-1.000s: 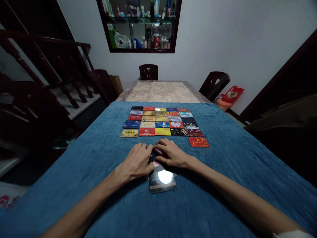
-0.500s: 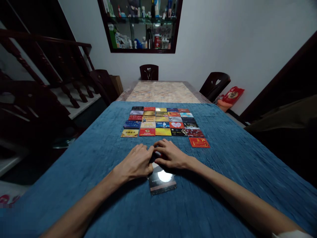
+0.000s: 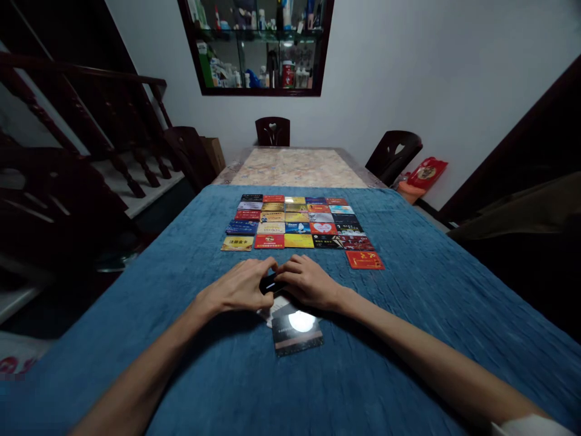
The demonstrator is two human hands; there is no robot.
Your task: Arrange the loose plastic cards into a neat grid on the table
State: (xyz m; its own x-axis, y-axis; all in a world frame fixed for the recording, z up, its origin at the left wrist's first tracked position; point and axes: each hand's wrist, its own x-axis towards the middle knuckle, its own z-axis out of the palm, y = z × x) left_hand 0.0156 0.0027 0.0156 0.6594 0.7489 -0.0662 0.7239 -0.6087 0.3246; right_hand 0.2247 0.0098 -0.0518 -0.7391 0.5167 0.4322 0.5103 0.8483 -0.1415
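My left hand [image 3: 240, 286] curls with thumb and fingers around the left end of a black card [image 3: 271, 284]. My right hand [image 3: 311, 283] has its fingers bent over the card's right end, and its thumb is mostly hidden. Right under the hands, a whitish card [image 3: 278, 307] lies on the cloth, partly covered. In front of it, a glossy dark card [image 3: 295, 340] reflects a bright light spot and overlaps the whitish one. Beyond my hands, several colourful cards [image 3: 297, 228] lie in neat rows, and one red card [image 3: 365, 260] sits nearer at the right.
A blue cloth [image 3: 181, 387] covers the near part of the table; its far part shows a patterned top [image 3: 290, 166]. Dark chairs [image 3: 394, 156] stand around it. A staircase railing [image 3: 82, 109] is at the left, and a red bag [image 3: 427, 174] is at the right.
My left hand has shifted left and its grip has opened wider around the black card. The whitish card now shows more beneath the hands. The rows of cards are unchanged.
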